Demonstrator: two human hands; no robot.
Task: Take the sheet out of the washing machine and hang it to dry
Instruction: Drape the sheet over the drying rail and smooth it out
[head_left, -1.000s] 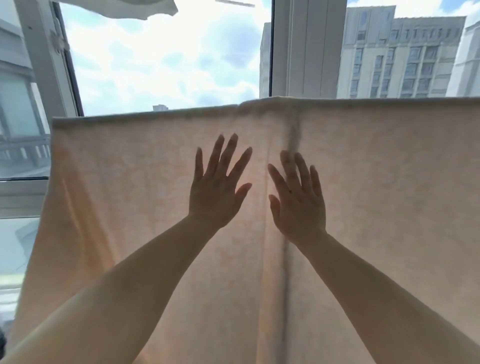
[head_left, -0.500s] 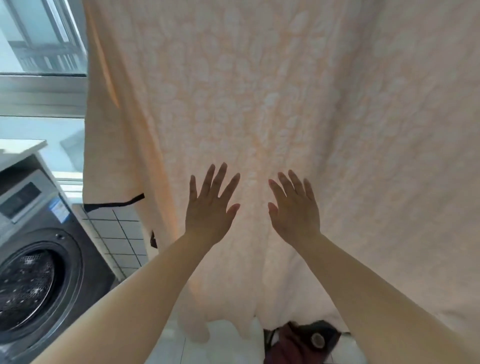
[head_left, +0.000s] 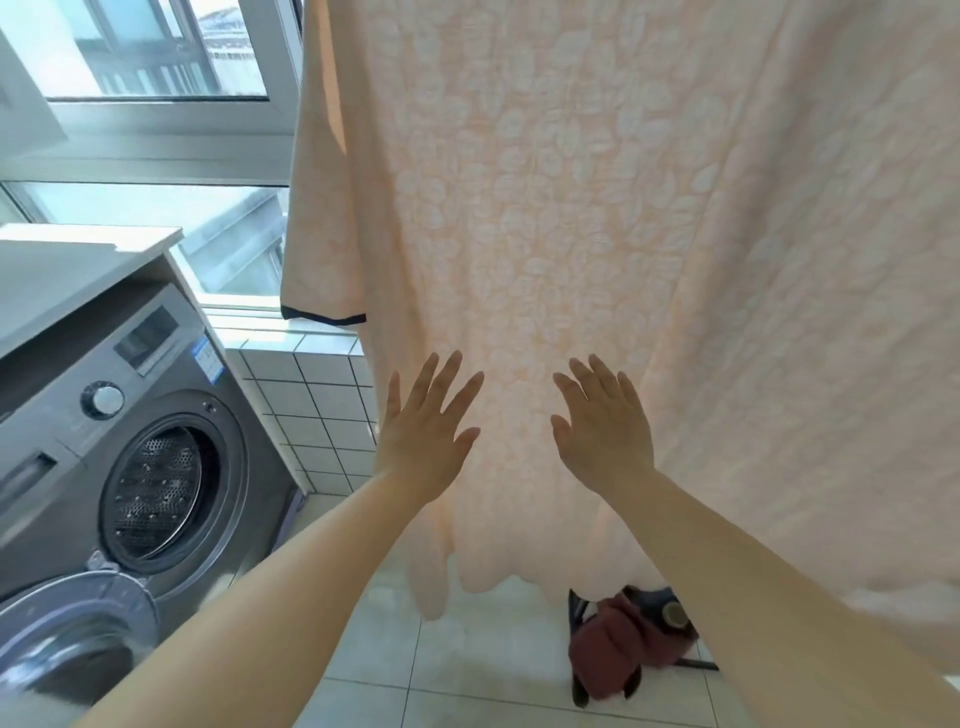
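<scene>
1. A grey washing machine (head_left: 104, 441) stands at the left, under a white counter (head_left: 78, 270)
2. Its round door (head_left: 67, 634) hangs open at the lower left, and the shiny metal drum (head_left: 156, 493) inside shows holes and no clothes that I can see
3. Behind the machine is a low wall of white tiles (head_left: 311, 410), and above that a big window (head_left: 156, 52) with light coming in
4. The floor (head_left: 467, 670) has pale tiles
5. On the floor, under the bottom edge of the cloth, sits a dark frame holding a dark red cloth (head_left: 618, 654); I cannot tell what the frame is
6. The sheet (head_left: 597, 208) is peach with a pale leaf pattern, and it hangs down in front of the window, filling the middle and right of the view
7. Its long way runs up and down; the top goes out of sight, and the wavy bottom edge hangs near the floor without touching it
8. A shorter flap of the sheet hangs at its left edge and ends in a dark trim (head_left: 324, 318)
9. The sheet blocks most of the window and the wall behind it
10. The left hand (head_left: 423, 441) is flat with fingers spread, palm toward the sheet near its lower middle
11. The right hand (head_left: 605, 436) is flat with straight fingers too, just beside the left one
12. Neither hand grabs anything; I cannot tell if the palms touch the cloth
</scene>
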